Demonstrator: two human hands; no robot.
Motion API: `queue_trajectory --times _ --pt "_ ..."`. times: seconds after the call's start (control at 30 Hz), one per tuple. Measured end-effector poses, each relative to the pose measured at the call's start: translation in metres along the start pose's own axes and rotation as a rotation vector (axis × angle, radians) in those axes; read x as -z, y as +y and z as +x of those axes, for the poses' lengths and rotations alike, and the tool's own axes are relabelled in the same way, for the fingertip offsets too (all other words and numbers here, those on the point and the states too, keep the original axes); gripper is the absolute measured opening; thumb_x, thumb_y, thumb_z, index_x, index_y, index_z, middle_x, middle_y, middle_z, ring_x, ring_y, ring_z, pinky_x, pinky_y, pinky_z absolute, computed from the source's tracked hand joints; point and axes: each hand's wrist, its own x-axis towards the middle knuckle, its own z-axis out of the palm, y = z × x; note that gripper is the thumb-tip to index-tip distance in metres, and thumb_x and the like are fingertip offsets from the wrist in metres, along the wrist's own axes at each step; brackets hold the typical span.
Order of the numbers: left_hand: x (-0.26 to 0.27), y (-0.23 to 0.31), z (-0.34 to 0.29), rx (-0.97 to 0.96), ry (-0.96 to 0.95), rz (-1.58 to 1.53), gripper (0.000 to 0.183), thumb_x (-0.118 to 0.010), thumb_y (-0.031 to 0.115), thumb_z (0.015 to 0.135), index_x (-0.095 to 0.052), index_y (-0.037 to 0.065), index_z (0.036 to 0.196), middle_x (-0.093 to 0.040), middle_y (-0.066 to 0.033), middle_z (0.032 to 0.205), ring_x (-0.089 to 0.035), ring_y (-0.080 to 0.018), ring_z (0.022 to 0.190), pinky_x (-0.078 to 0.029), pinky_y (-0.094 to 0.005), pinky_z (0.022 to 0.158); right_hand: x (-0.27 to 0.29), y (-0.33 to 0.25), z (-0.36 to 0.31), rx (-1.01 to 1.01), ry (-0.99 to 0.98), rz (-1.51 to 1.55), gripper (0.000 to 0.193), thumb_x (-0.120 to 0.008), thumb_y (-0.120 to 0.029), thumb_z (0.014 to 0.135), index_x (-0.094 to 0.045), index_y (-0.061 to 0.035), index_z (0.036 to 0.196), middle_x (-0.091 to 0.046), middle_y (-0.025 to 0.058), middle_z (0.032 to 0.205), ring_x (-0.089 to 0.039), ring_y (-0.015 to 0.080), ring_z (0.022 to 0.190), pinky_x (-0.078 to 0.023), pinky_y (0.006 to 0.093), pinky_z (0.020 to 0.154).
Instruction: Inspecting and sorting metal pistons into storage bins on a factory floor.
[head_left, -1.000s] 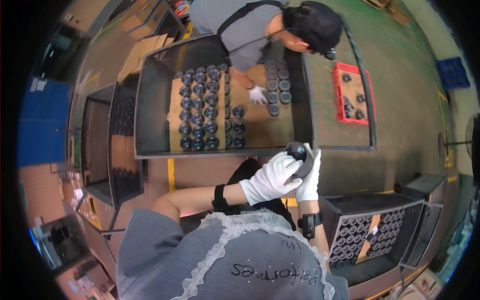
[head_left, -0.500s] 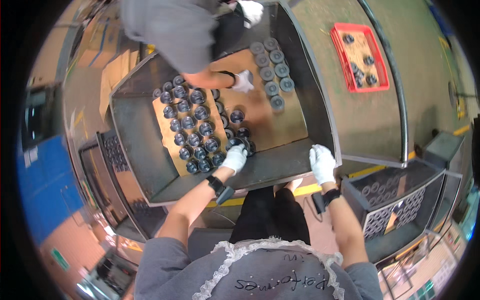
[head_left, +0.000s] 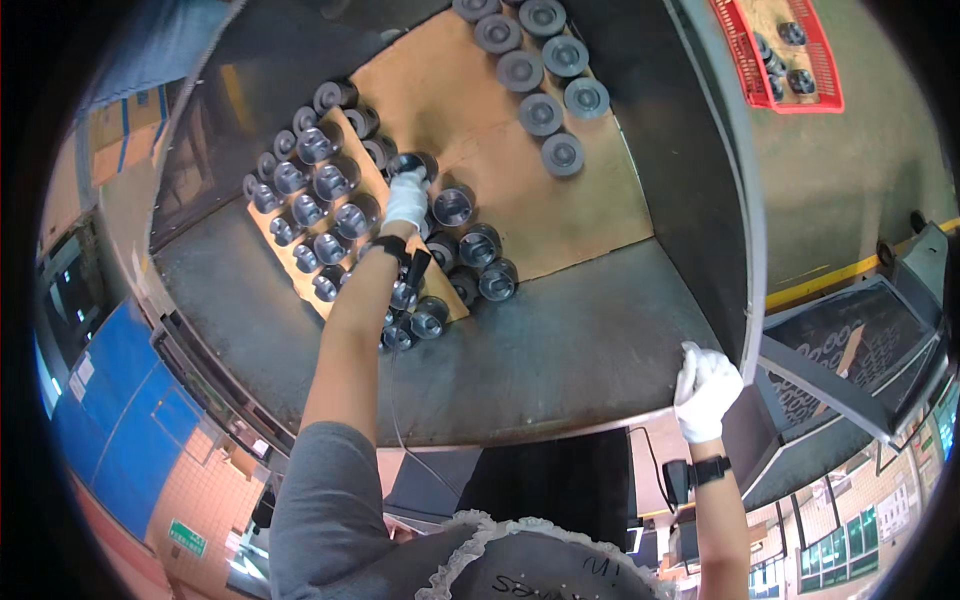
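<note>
Piston (head_left: 421, 161) gripped by left hand (head_left: 406, 203) — neighbouring pistons (head_left: 453, 205) could be knocked by a sideways tilt. Right hand (head_left: 708, 392) curled at bin's near-right corner (head_left: 746, 368); grip cannot be told.

A yellow line (head_left: 822, 284) is crossing the greenish floor (head_left: 850, 170) on the right; on the left, a blue panel (head_left: 120, 400) is standing near pale tiles (head_left: 215, 475).

Metal bin (head_left: 540, 345), 1: gloved left hand (head_left: 407, 200) at dark cylindrical part (head_left: 424, 159), gloved right hand (head_left: 708, 392) by near rim (head_left: 560, 431). Red crate (head_left: 832, 97), 1, outside.
</note>
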Motion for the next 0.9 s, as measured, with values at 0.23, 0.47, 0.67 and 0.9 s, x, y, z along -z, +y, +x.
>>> queue_trajectory --times 0.23,0.47,0.67,0.9 --pt "-0.052 -0.029 0.03 -0.079 0.002 0.241 0.03 -0.058 0.012 0.091 -0.066 0.007 0.12 -0.066 -0.0251 0.116 -0.063 -0.0431 0.11 -0.051 -0.0479 0.095 -0.01 0.003 0.001 0.02 -0.034 0.027 0.013 -0.059 -0.008 0.09 -0.069 -0.0066 0.098 -0.063 0.0075 0.079 -0.061 0.0262 0.074 -0.05 0.0388 0.064" --pt "-0.051 -0.044 0.012 -0.188 -0.051 0.145 0.046 -0.069 0.019 0.079 -0.061 0.012 0.124 -0.062 -0.0294 0.121 -0.057 -0.0429 0.12 -0.047 -0.0479 0.102 -0.01 0.002 -0.002 -0.036 -0.1 0.04 0.013 -0.057 -0.012 0.09 -0.069 -0.0081 0.096 -0.062 0.0065 0.078 -0.061 0.0248 0.075 -0.049 0.0386 0.065" --pt "-0.093 -0.047 0.015 -0.11 0.322 0.468 0.04 -0.062 0.02 0.086 -0.062 0.001 0.121 -0.056 -0.0252 0.127 -0.049 -0.043 0.126 -0.038 -0.0524 0.109 -0.012 -0.003 0.001 -0.006 -0.091 0.007 0.014 -0.056 -0.013 0.091 -0.068 -0.0077 0.096 -0.062 0.0065 0.08 -0.06 0.0254 0.075 -0.048 0.0391 0.066" --pt "-0.112 -0.02 0.0 -0.122 -0.003 0.921 0.032 -0.055 0.019 0.09 -0.067 -0.001 0.113 -0.057 -0.0185 0.125 -0.052 -0.0367 0.121 -0.037 -0.0549 0.108 -0.006 -0.003 0.002 -0.052 -0.107 0.005 0.013 -0.057 -0.011 0.091 -0.068 -0.007 0.096 -0.063 0.0061 0.078 -0.06 0.0251 0.072 -0.048 0.0389 0.064"
